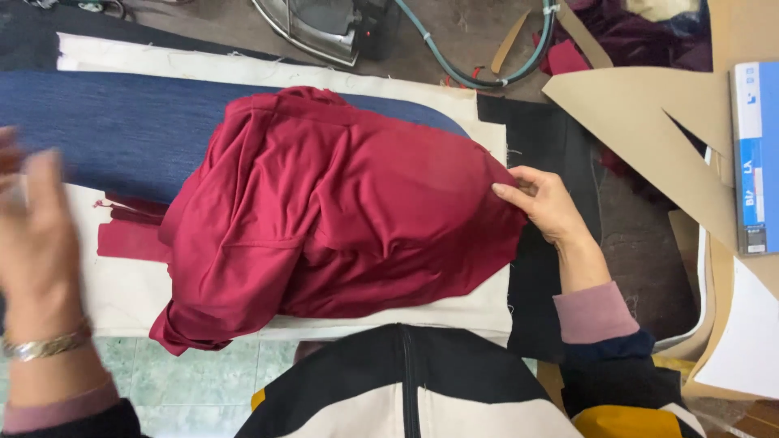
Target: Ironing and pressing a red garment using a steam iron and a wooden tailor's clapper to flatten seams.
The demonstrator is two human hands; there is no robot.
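Note:
A crumpled dark red garment (341,211) lies heaped over the rounded end of a blue padded ironing board (122,122), on a white cloth (130,292). My right hand (542,203) pinches the garment's right edge between its fingertips. My left hand (32,243) is raised at the far left, blurred, fingers apart, holding nothing, with a metal bracelet on the wrist. A small flat piece of the same red cloth (130,237) lies under the garment's left side.
A steam iron (324,28) with a green hose (487,73) rests at the back. Brown card pattern pieces (649,122) and a blue-and-white box (756,154) lie to the right. Black cloth (552,138) covers the surface beside my right hand. More dark red fabric sits at the top right.

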